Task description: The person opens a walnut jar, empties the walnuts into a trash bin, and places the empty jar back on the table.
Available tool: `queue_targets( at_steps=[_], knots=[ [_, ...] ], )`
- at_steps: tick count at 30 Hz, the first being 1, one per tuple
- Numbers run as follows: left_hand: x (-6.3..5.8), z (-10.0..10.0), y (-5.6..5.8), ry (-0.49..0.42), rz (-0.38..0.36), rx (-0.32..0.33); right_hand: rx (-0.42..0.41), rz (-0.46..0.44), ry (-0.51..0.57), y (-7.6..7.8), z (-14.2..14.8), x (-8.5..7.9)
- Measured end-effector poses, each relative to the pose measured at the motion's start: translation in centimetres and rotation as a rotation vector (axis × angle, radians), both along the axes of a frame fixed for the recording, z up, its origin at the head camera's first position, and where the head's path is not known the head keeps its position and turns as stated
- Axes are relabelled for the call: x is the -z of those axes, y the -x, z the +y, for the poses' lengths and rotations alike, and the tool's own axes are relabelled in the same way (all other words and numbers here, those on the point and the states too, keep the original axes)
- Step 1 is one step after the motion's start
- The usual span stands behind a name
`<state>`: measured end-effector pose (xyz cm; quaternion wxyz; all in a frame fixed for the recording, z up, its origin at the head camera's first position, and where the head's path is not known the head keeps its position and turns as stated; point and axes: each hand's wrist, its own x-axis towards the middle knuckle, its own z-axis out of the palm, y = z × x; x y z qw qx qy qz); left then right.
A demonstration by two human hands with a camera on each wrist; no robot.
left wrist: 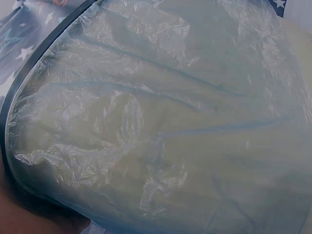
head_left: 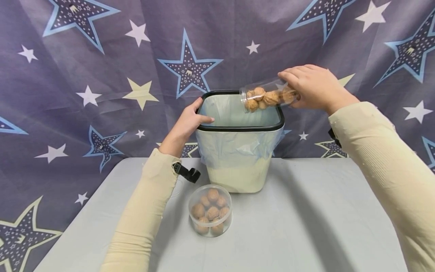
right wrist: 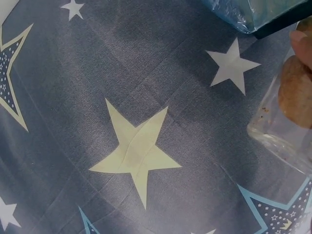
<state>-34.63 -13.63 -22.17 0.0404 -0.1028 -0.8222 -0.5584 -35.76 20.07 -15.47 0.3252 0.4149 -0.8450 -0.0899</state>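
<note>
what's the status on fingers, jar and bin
Right fingers grip jar, tilted over bin, walnuts inside. Left fingers hold bin rim. Nothing visibly blocking.

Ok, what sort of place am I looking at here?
Probably a staged indoor tabletop set-up: a star-patterned cloth hangs behind a pale table, a lined bin stands on that table, and a small black wrist-worn device is visible.

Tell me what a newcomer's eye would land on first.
Probably the clear jar of walnuts, tipped over the bin by the right grip. Next might come the star-patterned backdrop behind, then the round tub holding more walnuts on the table in front.
</note>
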Motion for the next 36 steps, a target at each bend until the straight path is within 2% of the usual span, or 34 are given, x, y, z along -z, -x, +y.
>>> queue_targets(
  at_steps=[13,29,36],
  knots=[
    [0.14,0.00,0.01,-0.034,-0.012,0.012,0.016,-0.023,-0.002,-0.02,-0.06,-0.01],
    [0.04,0.04,-0.06,-0.015,-0.009,0.004,0.023,-0.056,0.029,0.01,0.27,0.04],
    [-0.01,0.06,-0.04,-0.015,-0.010,0.005,-0.008,-0.022,0.038,-0.01,0.26,-0.05]
  ],
)
